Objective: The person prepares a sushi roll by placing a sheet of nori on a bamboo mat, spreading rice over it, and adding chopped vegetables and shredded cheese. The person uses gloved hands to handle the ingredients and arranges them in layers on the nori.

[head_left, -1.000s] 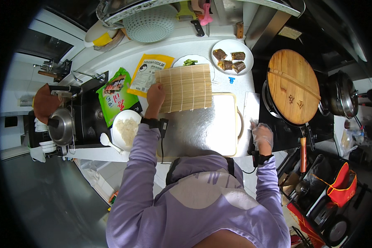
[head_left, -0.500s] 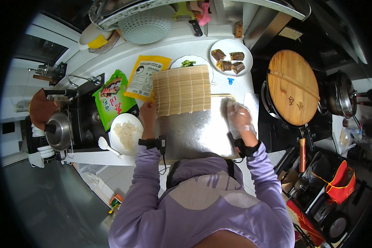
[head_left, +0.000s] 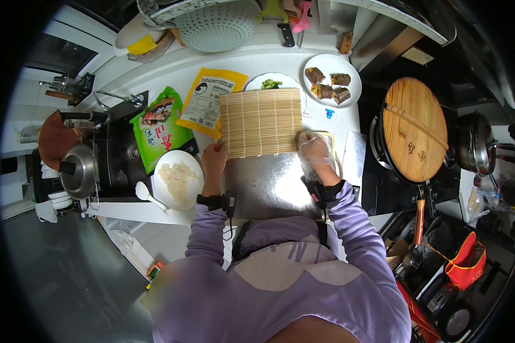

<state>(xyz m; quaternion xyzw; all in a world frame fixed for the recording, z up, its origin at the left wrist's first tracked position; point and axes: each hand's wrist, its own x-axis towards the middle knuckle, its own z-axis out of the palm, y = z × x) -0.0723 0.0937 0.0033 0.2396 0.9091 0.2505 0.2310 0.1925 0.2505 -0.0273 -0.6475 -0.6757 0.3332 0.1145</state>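
Note:
A bamboo rolling mat (head_left: 261, 123) lies spread out over the far part of a shiny metal board (head_left: 260, 186). My left hand (head_left: 214, 163) is bare and pinches the mat's near left corner. At the near right corner, my right hand (head_left: 316, 150) wears a clear plastic glove, its fingers closed on the mat's edge. Behind the mat, a white plate (head_left: 292, 83) with chopped green pieces (head_left: 270, 84) is partly covered. Cooked white rice (head_left: 176, 182) sits in a white dish (head_left: 197, 167) left of my left hand.
A green packet (head_left: 161, 128) and a yellow pouch (head_left: 210, 98) lie to the left. A white rice paddle (head_left: 149, 195) rests near the sink (head_left: 133, 146). Sliced rolls sit on a white plate (head_left: 352, 74) at the back, near a blue clip (head_left: 329, 113). A wooden-lidded pan (head_left: 415, 131) stands right.
My right hand has moved left and closed on the mat's near right corner. My left hand stays at the left corner. The whole view has shifted slightly.

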